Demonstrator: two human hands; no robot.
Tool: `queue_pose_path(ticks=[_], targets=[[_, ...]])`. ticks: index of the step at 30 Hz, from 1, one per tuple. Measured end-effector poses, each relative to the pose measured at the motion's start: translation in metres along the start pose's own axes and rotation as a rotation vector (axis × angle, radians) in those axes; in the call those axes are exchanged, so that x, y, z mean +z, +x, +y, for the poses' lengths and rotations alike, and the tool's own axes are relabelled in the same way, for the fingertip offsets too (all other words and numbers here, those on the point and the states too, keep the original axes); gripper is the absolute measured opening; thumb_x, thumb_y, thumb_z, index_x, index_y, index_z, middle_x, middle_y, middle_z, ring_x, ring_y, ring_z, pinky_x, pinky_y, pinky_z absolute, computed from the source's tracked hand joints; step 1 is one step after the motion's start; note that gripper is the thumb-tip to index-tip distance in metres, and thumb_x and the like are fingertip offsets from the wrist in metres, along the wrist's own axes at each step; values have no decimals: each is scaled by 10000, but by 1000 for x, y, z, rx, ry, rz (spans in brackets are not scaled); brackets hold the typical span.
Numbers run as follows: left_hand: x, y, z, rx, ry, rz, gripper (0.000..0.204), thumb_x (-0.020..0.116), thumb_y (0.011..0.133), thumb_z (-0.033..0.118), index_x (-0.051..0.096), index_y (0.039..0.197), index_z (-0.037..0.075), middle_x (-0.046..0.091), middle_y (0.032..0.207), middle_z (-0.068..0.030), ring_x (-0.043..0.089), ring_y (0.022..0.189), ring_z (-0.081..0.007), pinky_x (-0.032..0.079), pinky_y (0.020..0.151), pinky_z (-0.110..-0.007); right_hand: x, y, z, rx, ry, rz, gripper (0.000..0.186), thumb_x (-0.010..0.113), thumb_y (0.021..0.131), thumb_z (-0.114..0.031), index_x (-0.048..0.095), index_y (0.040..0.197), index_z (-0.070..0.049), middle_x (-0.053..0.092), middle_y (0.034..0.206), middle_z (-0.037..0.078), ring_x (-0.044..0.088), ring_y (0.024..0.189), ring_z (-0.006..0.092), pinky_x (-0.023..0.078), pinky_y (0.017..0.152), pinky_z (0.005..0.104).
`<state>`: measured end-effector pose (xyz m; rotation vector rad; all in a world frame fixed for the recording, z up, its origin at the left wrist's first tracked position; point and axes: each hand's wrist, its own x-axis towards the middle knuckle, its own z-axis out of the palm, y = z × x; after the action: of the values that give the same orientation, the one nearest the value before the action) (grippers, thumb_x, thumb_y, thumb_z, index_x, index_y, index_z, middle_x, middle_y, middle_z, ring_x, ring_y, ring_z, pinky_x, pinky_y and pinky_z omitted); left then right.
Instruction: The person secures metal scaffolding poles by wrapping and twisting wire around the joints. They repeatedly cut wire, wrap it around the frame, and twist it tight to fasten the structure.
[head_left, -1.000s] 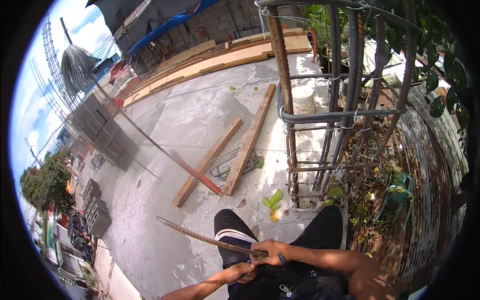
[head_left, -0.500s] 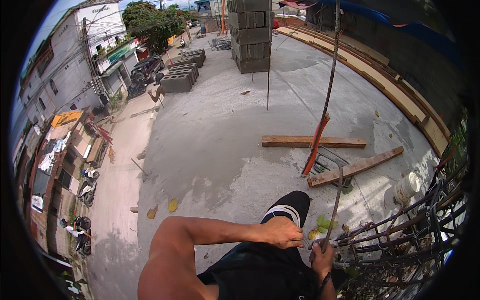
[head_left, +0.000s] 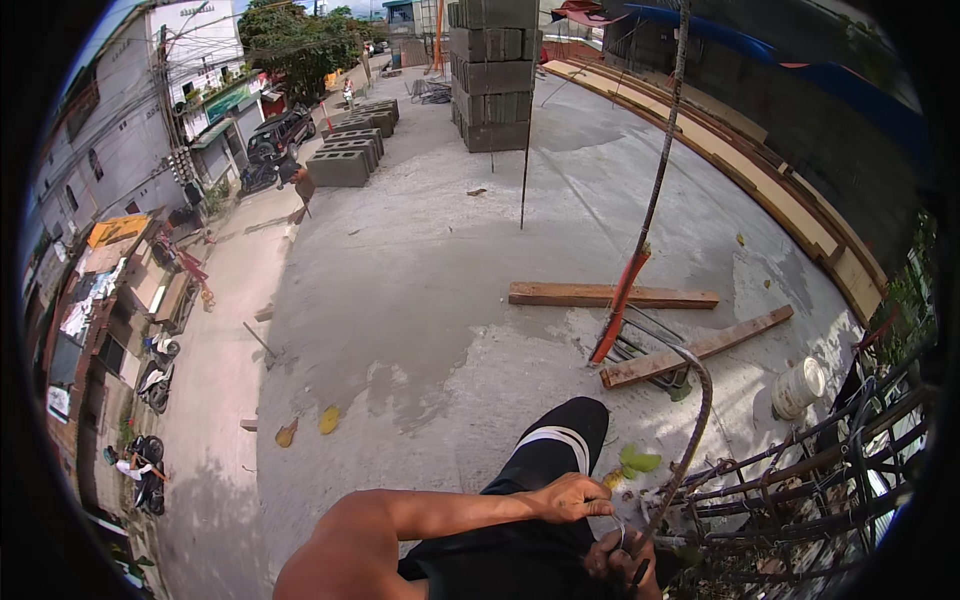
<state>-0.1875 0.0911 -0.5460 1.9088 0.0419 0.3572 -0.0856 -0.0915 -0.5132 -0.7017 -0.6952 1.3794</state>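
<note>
My left hand (head_left: 570, 497) is closed in a pinch on a thin silvery piece, perhaps wire, over my right knee in black clothing with white bands. Just below and to the right, my right hand (head_left: 625, 562) grips a ribbed steel bar (head_left: 697, 420), which rises and curves over toward the wooden battens on the slab. A tied rebar cage (head_left: 820, 480) lies close at my right. Green and yellow leaves (head_left: 637, 462) rest on the concrete by my knee.
Two battens (head_left: 700, 352) lie by an upright bar with an orange sleeve (head_left: 625, 295). A white bucket (head_left: 797, 387) stands right. Stacked blocks (head_left: 495, 90), more blocks (head_left: 340, 165) and long boards (head_left: 760, 180) lie farther off. Left, the slab's edge overlooks a street with motorbikes and people.
My view has swung from the rebar cage toward the street. Since half a second ago both hands sit lower in the picture, and the held bar's curved upper end shows more plainly.
</note>
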Motion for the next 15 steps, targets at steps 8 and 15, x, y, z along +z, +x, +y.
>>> queue_pose_path(ticks=[8, 15], targets=[[51, -2, 11, -267, -720, 81, 434, 412, 984, 413, 583, 857, 35, 573, 742, -3, 521, 704, -81, 424, 636, -268, 10, 15, -22, -99, 7, 226, 232, 665, 836, -165, 540, 924, 9, 508, 614, 101, 478, 496, 183, 455, 494, 353], [10, 7, 33, -57, -253, -223, 238, 504, 958, 185, 624, 968, -21, 600, 678, -81, 580, 607, -149, 464, 574, -282, 11, -42, -90, -153, -324, 345, 432, 593, 907, -280, 491, 1161, 54, 629, 863, 132, 579, 683, 153, 459, 608, 258]])
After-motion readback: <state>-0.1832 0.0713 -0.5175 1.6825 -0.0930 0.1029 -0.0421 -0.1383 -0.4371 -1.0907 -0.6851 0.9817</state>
